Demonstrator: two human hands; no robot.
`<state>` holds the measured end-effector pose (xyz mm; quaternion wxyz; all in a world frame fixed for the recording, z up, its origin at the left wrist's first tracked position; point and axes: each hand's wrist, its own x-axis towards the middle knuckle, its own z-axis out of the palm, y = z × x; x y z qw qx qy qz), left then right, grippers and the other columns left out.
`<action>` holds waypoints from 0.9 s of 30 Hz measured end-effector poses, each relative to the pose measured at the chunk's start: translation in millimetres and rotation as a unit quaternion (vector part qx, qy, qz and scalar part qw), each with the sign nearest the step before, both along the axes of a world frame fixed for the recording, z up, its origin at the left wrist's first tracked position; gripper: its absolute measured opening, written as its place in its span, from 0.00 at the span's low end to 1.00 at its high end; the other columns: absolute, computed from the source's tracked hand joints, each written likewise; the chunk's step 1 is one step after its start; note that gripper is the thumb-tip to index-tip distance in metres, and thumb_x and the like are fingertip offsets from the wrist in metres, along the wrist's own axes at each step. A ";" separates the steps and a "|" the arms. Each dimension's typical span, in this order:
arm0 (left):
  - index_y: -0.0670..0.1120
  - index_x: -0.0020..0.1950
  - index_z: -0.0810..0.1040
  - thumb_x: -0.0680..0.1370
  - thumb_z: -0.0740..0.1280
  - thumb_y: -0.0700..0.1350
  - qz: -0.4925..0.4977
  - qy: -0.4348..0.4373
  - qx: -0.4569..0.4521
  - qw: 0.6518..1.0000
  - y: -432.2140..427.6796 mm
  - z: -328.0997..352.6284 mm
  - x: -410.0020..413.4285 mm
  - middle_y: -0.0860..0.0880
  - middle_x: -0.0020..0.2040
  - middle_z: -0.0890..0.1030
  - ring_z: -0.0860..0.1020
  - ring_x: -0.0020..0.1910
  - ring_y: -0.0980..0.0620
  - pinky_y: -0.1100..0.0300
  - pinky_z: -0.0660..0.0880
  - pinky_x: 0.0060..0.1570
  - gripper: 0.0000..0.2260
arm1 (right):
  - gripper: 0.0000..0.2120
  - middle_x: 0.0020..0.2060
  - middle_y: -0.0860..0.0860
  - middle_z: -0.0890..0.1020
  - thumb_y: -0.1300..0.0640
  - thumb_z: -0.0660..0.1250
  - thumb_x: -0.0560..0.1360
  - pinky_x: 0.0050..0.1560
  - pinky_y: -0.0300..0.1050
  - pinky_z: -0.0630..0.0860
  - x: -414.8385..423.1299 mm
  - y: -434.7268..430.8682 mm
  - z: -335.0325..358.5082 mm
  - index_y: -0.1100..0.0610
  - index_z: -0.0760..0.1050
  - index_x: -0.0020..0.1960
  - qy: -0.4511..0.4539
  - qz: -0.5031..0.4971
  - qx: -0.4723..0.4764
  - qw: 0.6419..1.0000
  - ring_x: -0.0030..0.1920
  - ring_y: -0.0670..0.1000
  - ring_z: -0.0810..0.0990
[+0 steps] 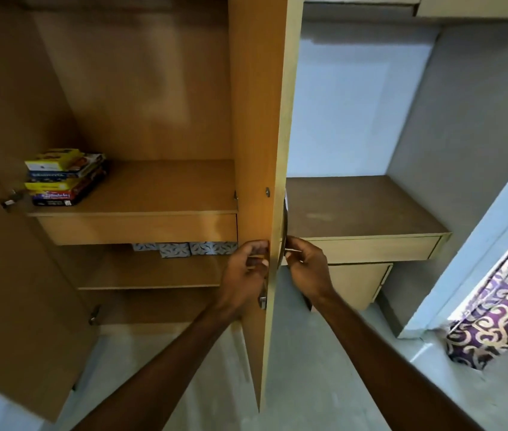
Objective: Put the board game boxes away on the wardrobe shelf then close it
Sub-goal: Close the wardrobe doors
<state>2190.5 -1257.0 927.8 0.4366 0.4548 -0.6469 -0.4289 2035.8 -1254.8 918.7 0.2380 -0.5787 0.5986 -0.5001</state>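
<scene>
indoors, at an open wardrobe: i have both hands on the right-hand door (257,126), which stands edge-on between them. my left hand (246,269) is on the inner face, fingers (257,244) curled narrow against the door's edge, with a small metal latch (262,298) showing just below the palm; i cannot tell whether the fingers grip anything beyond the panel itself. my right hand (305,265) is on the outer face, fingertips (291,244) pinched close at the lower end of a curved metal handle (285,225); whether they fully clasp it is hidden by the door edge. the board game boxes (66,177) sit stacked at the far left of the upper shelf (159,194), well apart from my left fingers and above them. just beside those fingers, to their left, patterned grey boxes (184,247) rest on the lower shelf (153,272), under a drawer front (140,228). the left-hand door (13,244) hangs wide open. beyond my right fingers stands a brown-topped desk (361,206); a purple patterned curtain (501,300) fills the far right.
</scene>
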 end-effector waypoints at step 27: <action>0.55 0.63 0.72 0.73 0.62 0.31 0.171 0.056 -0.034 0.983 -113.0 -1.3 272.1 0.50 0.60 0.78 0.77 0.60 0.49 0.60 0.76 0.51 0.25 | 0.04 0.33 0.45 0.78 0.58 0.72 0.73 0.40 0.40 0.75 279.8 -187.9 -0.4 0.56 0.78 0.43 0.088 0.210 -0.049 0.973 0.35 0.44 0.77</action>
